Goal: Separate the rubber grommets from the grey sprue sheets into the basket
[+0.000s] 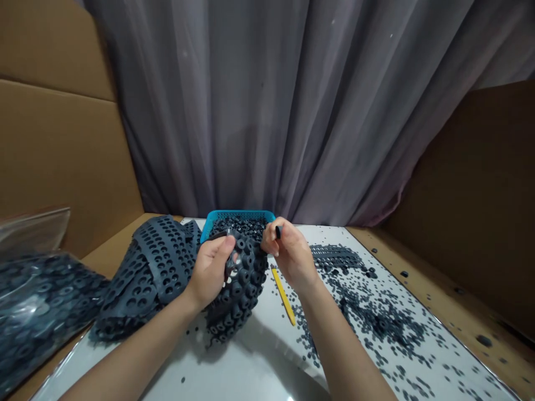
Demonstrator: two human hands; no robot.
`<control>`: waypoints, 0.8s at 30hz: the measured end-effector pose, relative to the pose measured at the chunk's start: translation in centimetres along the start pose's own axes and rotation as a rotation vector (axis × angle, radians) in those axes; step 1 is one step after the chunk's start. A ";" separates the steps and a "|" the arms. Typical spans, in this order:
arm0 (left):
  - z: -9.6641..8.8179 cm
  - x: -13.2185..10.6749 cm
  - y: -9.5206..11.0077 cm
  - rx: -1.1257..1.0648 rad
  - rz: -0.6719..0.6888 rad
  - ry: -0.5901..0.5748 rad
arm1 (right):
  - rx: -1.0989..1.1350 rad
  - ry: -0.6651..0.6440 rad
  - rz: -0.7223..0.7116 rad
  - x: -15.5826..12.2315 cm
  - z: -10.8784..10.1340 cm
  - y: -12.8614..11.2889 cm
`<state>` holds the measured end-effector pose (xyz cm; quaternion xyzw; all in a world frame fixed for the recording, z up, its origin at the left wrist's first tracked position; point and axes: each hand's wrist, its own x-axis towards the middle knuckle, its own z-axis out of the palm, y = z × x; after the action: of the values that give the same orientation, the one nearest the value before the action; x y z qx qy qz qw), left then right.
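My left hand (212, 268) grips a black rubber sheet (244, 278) studded with round, ring-like knobs, thumb on its upper face. The sheet curls and hangs down over the table, with a few holes showing light near my thumb. Beside its upper right edge, my right hand (292, 253) is closed, pinching a small black rubber piece (278, 231) between thumb and finger. Whether its other fingers touch the sheet I cannot tell. Behind both hands stands a blue basket (240, 214) filled with small black pieces.
Perforated black sheets (156, 259) are heaped at left, beside a clear plastic bag (37, 312) of black parts. A yellow stick-like tool (283, 295) lies centrally. Small black bits (384, 317) and a flat perforated strip (336, 256) spread over the white table (251, 379) at right.
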<state>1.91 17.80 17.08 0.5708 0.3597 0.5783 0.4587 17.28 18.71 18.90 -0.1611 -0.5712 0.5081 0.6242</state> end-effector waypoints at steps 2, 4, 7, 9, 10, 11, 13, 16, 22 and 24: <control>0.1 -0.3 0.3 0.032 0.014 -0.036 | 0.007 -0.068 0.023 -0.1 0.1 0.1; 0.2 -0.4 0.5 0.031 0.001 -0.056 | 0.004 -0.113 0.027 -0.2 0.4 0.3; 0.0 -0.3 1.1 0.012 -0.031 -0.092 | 0.062 -0.153 0.051 -0.3 0.7 0.2; -0.3 -0.2 1.6 0.010 -0.077 -0.141 | 0.173 -0.165 0.088 -0.3 0.9 0.0; -0.5 -0.1 1.9 0.013 -0.107 -0.174 | 0.235 -0.170 0.113 -0.3 0.9 0.0; -0.7 0.0 2.1 0.019 -0.138 -0.211 | 0.288 -0.177 0.142 -0.3 0.9 -0.1; -1.2 0.1 2.5 0.035 -0.186 -0.282 | 0.355 -0.191 0.200 -0.3 0.9 -0.2; -1.8 0.2 2.9 0.092 -0.218 -0.325 | 0.385 -0.200 0.243 -0.3 0.7 -0.1; -2.0 0.2 3.1 0.331 -0.098 -0.299 | -0.080 -0.167 0.201 -0.6 0.6 -0.9; -2.0 0.2 3.0 0.423 -0.018 -0.291 | -0.232 -0.204 0.223 -0.9 0.8 -1.5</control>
<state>-0.39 17.19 19.79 0.7280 0.4080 0.3981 0.3809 17.44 16.99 19.79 -0.2420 -0.6648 0.5186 0.4801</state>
